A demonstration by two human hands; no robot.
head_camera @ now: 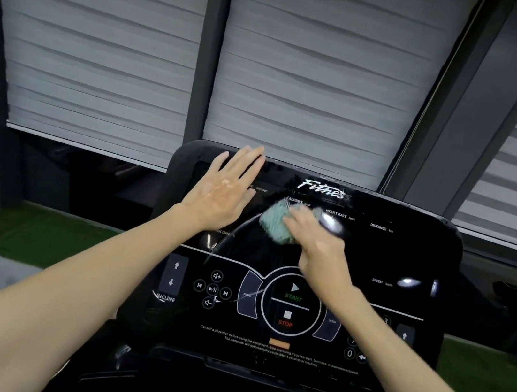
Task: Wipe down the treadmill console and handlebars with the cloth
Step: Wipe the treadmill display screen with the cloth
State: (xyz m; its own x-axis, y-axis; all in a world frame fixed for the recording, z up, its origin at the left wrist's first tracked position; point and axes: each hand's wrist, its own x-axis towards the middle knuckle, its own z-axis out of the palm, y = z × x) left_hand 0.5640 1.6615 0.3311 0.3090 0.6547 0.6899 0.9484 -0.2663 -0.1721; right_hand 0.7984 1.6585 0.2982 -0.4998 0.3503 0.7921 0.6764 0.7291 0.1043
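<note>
Head view, blurred right hand (320, 245) on cloth (275, 220), grip unclear

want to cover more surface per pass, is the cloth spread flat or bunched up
Bunched up: the cloth shows as a thick wad under the right hand, pressed on the console, not laid flat.

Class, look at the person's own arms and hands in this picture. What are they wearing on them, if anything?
Nothing shows. The left hand and right hand are bare: no gloves, no rings visible. The left forearm and right forearm are bare as well, with no sleeve, watch or bracelet anywhere up to the picture's edge.
</note>
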